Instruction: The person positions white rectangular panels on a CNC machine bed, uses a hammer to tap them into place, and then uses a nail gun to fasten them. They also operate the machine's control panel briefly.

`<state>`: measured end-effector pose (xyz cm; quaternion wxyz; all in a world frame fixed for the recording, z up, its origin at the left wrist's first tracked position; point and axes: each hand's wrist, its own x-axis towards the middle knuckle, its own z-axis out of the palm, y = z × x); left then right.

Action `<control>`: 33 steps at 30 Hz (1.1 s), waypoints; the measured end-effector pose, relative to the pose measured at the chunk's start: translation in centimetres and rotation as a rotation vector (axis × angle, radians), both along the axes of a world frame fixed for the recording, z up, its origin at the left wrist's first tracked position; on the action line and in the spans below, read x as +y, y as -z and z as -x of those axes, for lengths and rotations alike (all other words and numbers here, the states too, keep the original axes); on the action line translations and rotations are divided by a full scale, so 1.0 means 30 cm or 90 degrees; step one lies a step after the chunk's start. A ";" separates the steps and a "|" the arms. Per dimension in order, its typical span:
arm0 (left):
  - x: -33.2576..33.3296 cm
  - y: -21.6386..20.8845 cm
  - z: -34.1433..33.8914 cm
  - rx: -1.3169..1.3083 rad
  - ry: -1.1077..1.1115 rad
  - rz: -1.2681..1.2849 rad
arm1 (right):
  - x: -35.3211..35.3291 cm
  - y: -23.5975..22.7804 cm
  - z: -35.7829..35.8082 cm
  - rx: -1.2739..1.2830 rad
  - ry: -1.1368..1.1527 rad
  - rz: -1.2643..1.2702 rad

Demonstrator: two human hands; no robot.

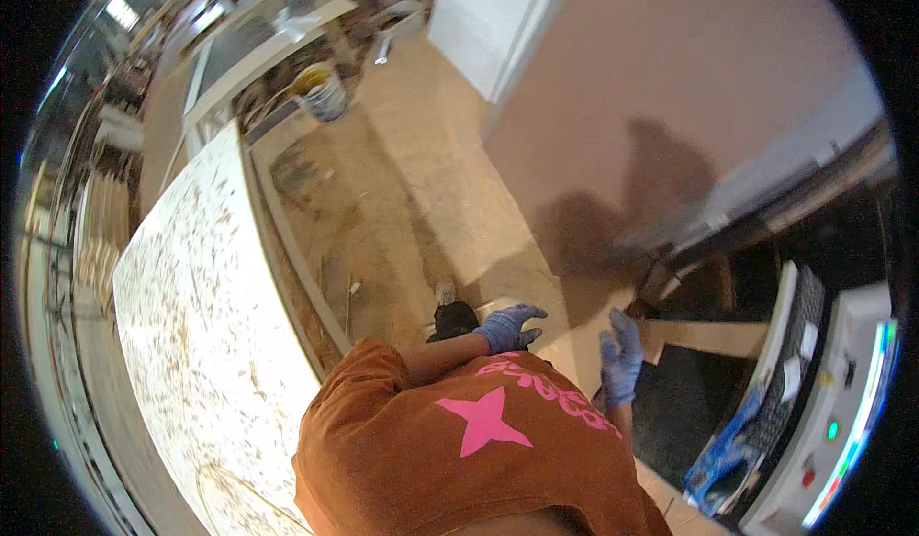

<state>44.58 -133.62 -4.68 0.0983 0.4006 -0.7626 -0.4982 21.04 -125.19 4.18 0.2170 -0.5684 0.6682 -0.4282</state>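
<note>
My left hand (510,330), in a blue-grey work glove, is held in front of my body with its fingers stretched out and apart. Nothing shows in it. My right hand (621,354), gloved alike, is raised to the right with its fingers extended, holding nothing that I can see. It is nearest to a black panel (682,402) in the corner by the machine. Between the hands and the pale brown wall panel (670,86) lies the dusty floor (421,144). Below the left hand a dark trouser leg and a shoe (446,293) show.
On the left stands a white board (206,316) strewn with brown chips. Farther off are a bucket (323,93) with a yellow inside and a framed table (258,43). To the right is a machine panel (833,416) with lit indicators, beside a blue cloth-like bundle (718,464).
</note>
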 end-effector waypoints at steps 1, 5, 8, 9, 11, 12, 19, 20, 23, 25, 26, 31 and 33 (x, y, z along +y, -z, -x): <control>-0.031 -0.015 -0.050 0.009 -0.061 -0.027 | -0.076 0.054 -0.054 -0.044 -0.033 -0.034; -0.198 0.059 -0.269 0.040 -0.269 -0.102 | -0.411 0.222 -0.283 -0.050 -0.218 -0.161; -0.375 0.051 -0.487 0.028 -0.352 -0.092 | -0.687 0.364 -0.450 0.072 -0.334 -0.212; -0.427 0.032 -0.567 0.022 -0.366 -0.121 | -0.769 0.417 -0.492 0.117 -0.373 -0.234; -0.535 0.016 -0.719 -0.015 -0.391 -0.074 | -0.895 0.573 -0.528 0.162 -0.402 -0.306; -0.592 0.009 -0.786 -0.023 -0.402 -0.074 | -0.939 0.642 -0.528 0.195 -0.404 -0.362; -1.038 0.067 -1.099 -0.101 -0.489 -0.032 | -1.262 1.007 -0.445 0.232 -0.395 -0.751; -1.116 0.097 -1.121 -0.099 -0.495 -0.030 | -1.322 1.033 -0.427 0.238 -0.349 -0.791; -1.394 0.177 -1.168 -0.100 -0.514 -0.055 | -1.553 1.075 -0.400 0.246 -0.215 -0.893; -1.594 0.238 -1.193 -0.065 -0.538 -0.099 | -1.784 1.076 -0.407 0.264 -0.186 -0.919; -1.690 0.287 -1.218 -0.030 -0.561 -0.130 | -1.919 1.077 -0.426 0.279 -0.191 -0.919; -2.194 0.341 -1.332 -0.151 -0.575 -0.145 | -2.719 0.973 -0.621 0.399 -0.285 -0.861; -2.368 0.339 -1.369 -0.138 -0.583 -0.127 | -3.036 1.005 -0.669 0.586 -0.497 -0.640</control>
